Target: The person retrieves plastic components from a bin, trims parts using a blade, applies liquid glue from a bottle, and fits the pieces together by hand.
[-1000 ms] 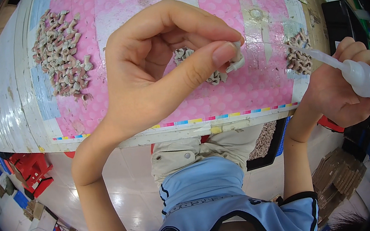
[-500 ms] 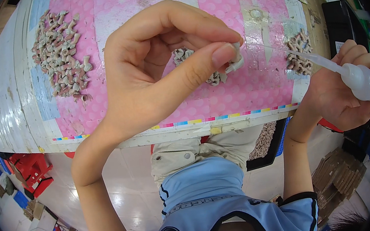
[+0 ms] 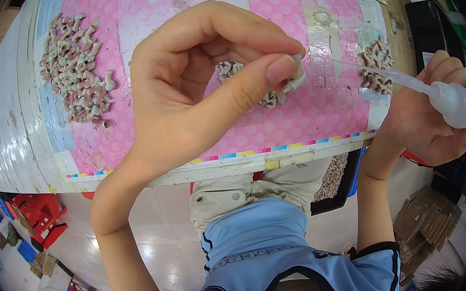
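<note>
My left hand (image 3: 181,94) is raised over the table, thumb and forefinger pinching a small grey-white moulded piece (image 3: 297,80). The fingers cover most of that piece. In my right hand (image 3: 423,124) is a translucent squeeze bottle (image 3: 453,104) with a long, thin nozzle (image 3: 394,75). Its fine tip points left toward the pinched piece; whether they touch I cannot tell. Beneath my left hand lies a small group of grey pieces (image 3: 271,100), partly hidden. Beyond the nozzle is a heap of brownish-grey pieces (image 3: 376,69).
A large pile of pinkish-grey pieces (image 3: 76,71) covers the table's left part. The table (image 3: 190,176) has a pink sheet (image 3: 323,126) taped on it. A black tray of small bits (image 3: 332,183) stands below the near edge. Flattened cardboard (image 3: 426,224) lies at lower right.
The pinched piece has turned slightly between my left fingertips. My right hand and the bottle have barely moved.
</note>
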`<control>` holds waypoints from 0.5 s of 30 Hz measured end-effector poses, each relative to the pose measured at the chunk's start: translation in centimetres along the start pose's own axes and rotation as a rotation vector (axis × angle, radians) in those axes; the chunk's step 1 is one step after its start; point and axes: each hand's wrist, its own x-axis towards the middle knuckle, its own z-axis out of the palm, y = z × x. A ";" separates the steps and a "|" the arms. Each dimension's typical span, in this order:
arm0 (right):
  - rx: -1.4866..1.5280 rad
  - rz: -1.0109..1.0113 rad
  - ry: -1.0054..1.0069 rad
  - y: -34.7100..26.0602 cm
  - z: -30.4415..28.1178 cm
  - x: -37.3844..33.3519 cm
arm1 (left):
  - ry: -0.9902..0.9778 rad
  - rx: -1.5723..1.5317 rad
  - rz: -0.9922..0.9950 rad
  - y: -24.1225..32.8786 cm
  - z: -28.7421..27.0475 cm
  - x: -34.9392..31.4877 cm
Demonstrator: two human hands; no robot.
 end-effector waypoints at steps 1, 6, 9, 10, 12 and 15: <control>-0.007 -0.007 0.006 0.0 0.0 0.0 | 0.001 0.000 -0.001 0.0 0.0 0.0; 0.006 -0.003 0.047 0.1 0.2 0.0 | -0.002 0.001 0.006 0.0 0.0 0.0; -0.016 0.005 0.089 -0.1 0.5 0.0 | -0.004 0.000 0.004 -0.1 -0.1 0.0; 0.011 0.005 0.171 0.0 0.6 0.0 | -0.005 0.003 0.005 -0.1 -0.1 0.1; 0.039 0.003 0.253 0.0 0.5 0.1 | -0.007 0.001 0.005 0.0 -0.1 0.1; 0.211 0.110 0.449 0.2 1.2 0.5 | -0.004 -0.001 -0.001 0.0 -0.2 0.1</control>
